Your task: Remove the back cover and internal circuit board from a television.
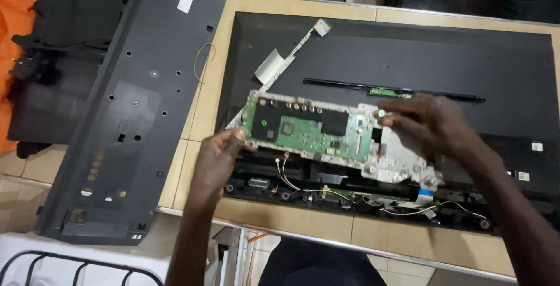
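Held above the open back of a flat black television panel (408,58): a green circuit board on its metal plate (326,131), left hand (219,160) pinching the plate's left edge between thumb and fingers, right hand (429,124) gripping the right end with fingers curled over the top. Lying beneath, a tan tiled worktop (303,219) with metal edging, loose wires (326,191) along the panel's lower edge. Resting to the left, partly over the worktop edge, a long black rear cover (134,99), beside orange cloth (14,29) and pale tiled floor.
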